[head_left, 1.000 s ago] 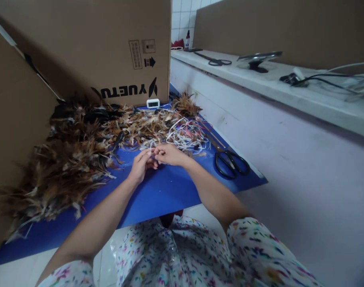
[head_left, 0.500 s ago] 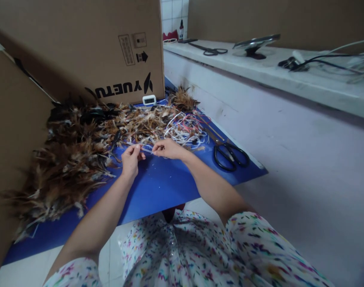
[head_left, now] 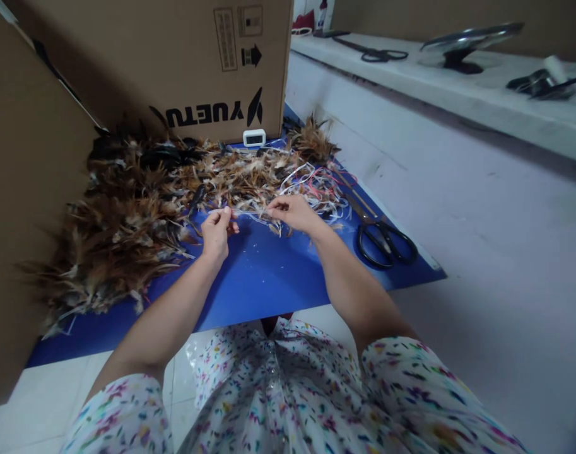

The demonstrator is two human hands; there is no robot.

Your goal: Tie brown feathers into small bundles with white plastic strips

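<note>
A thin whitish string (head_left: 250, 215) stretches between my two hands, over the front edge of a bed of loose brown feathers (head_left: 238, 173). My left hand (head_left: 217, 232) pinches its left part between thumb and forefinger. My right hand (head_left: 293, 212) is closed in a pinch at the string's other end, palm down. Just beyond the right hand lies a tangle of white and pink cords (head_left: 323, 183). Large black-handled scissors (head_left: 386, 243) rest to the right on the blue tabletop (head_left: 264, 284).
A thick heap of brown feathers (head_left: 112, 252) covers the table's left side. Behind stand a large cardboard box (head_left: 183, 69) and a small white digital display (head_left: 254, 138). Along the right runs a wall ledge (head_left: 411, 69) holding another pair of scissors (head_left: 382, 55) and a round mirror-like object (head_left: 472, 38).
My hands have moved farther apart, the right one shifting rightward, and more string shows between them. The whole view has tilted, so the table sits higher and further right.
</note>
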